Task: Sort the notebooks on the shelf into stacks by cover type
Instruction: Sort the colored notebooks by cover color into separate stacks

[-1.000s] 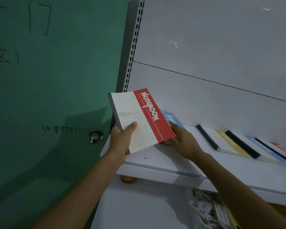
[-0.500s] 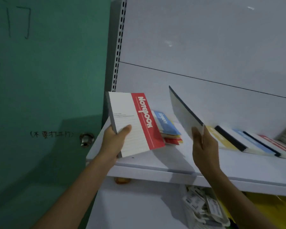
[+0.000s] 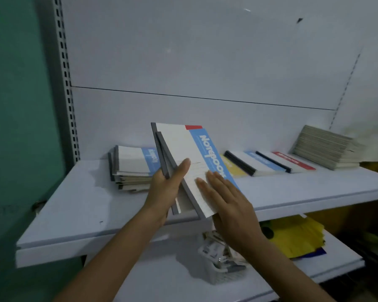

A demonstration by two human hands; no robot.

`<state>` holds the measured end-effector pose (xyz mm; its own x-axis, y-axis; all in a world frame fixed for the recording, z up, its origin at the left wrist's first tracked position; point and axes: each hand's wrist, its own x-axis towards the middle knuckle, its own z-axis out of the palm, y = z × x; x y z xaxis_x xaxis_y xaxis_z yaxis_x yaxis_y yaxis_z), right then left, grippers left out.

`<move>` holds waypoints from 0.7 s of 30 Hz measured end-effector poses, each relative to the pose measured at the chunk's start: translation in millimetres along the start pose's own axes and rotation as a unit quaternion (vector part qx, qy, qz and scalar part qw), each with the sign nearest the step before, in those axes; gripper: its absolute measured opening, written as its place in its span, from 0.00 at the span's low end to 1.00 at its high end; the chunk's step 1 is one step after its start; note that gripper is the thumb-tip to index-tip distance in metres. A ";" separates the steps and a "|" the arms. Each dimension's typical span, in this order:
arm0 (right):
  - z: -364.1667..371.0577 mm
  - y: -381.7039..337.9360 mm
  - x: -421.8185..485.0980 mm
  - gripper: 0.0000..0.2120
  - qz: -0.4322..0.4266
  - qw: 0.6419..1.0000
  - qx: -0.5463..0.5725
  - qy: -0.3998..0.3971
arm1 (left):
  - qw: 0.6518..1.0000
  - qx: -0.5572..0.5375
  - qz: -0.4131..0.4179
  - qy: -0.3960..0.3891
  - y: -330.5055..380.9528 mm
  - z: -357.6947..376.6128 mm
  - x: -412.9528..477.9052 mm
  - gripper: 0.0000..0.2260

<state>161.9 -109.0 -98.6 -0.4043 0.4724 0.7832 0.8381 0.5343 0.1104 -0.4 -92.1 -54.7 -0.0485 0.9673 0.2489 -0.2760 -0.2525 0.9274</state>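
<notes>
Stack (image 3: 135, 166): blue-topped notebooks piled near the shelf's (image 3: 74, 203) left rear corner.
Left hand (image 3: 165, 188): thumb and fingers grip two tilted notebooks above the shelf's front edge.
Blue notebook (image 3: 196, 158): reads "Notebook"; now laid over the red notebook (image 3: 193, 127), held alone before.
Right hand (image 3: 227, 203): straight fingers pressed flat on the blue cover.

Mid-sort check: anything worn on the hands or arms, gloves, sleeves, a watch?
Nothing worn shows. The left hand and right hand are bare: no gloves, rings or watch visible. The left forearm and right forearm are bare too, with no sleeve in frame.
</notes>
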 end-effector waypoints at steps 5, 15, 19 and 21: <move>-31.8 49.1 -27.2 0.30 0.051 0.997 0.001 0.051 | 0.997 0.047 -0.027 -0.047 -12.1 57.9 5.9 0.12; -98.5 182.7 -92.8 0.23 0.217 0.965 0.072 0.127 | 0.984 0.122 -0.087 -0.095 -50.3 178.6 20.5 0.06; -122.5 232.0 -113.6 0.23 0.208 0.969 0.061 0.120 | 0.988 0.113 -0.084 -0.070 -60.1 228.7 25.6 0.08; -129.0 252.8 -124.9 0.23 0.208 0.970 0.057 0.116 | 0.988 0.110 -0.085 -0.063 -68.5 249.3 28.5 0.08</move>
<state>471.5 -123.4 -89.6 0.0644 0.5013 0.8629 0.8595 0.4116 -0.3032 256.5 -53.1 -41.5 0.1048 0.9889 0.1052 -0.0530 -0.1001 0.9936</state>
